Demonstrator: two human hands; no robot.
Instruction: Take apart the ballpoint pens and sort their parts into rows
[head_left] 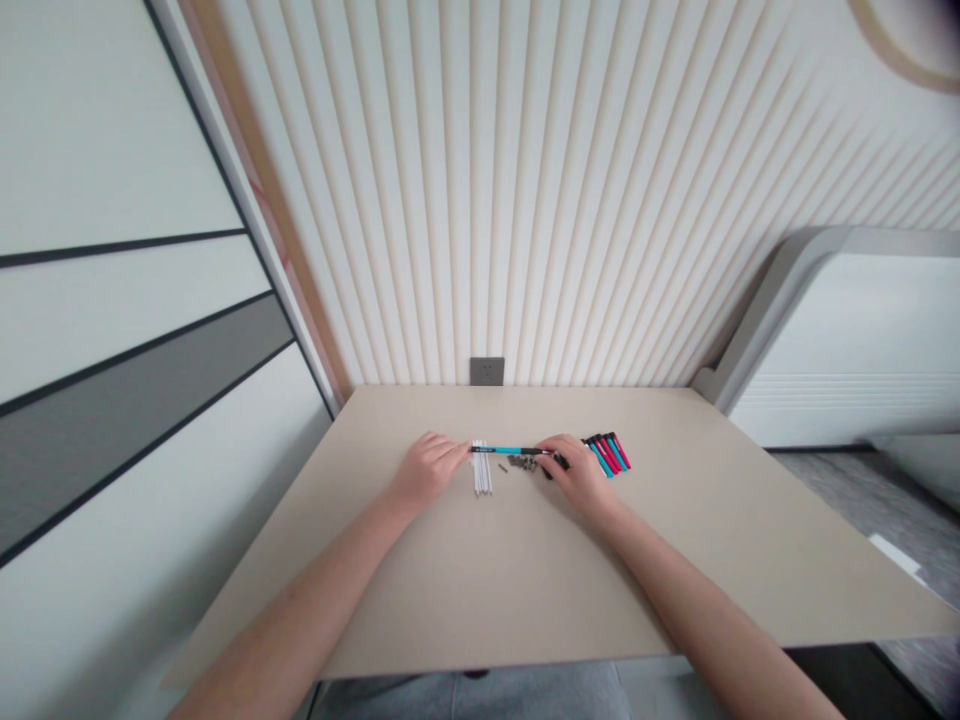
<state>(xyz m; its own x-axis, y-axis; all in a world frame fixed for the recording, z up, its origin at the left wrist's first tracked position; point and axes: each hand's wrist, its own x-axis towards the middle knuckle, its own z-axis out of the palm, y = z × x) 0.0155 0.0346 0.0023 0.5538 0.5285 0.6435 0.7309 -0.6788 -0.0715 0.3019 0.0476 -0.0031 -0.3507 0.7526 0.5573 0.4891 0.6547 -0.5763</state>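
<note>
A pen with a blue barrel and black ends [510, 451] is held level above the table between my two hands. My left hand [431, 468] is closed in a pinch on its left end. At the other end, the fingers of my right hand [581, 474] are closed around the pen's tip; a small black piece [560, 461] shows among them, its kind unclear. Several thin white sticks, like pen refills [483, 478], lie side by side below the pen. Small dark grey parts [523, 464] lie loosely piled near my right fingers.
Several red and blue pen barrels with black ends [616, 452] lie in a row beyond my right hand. The beige table [480, 590] meets a ribbed wall with a dark socket [487, 371]. A white cabinet stands left, a grey-white headboard [847, 330] right.
</note>
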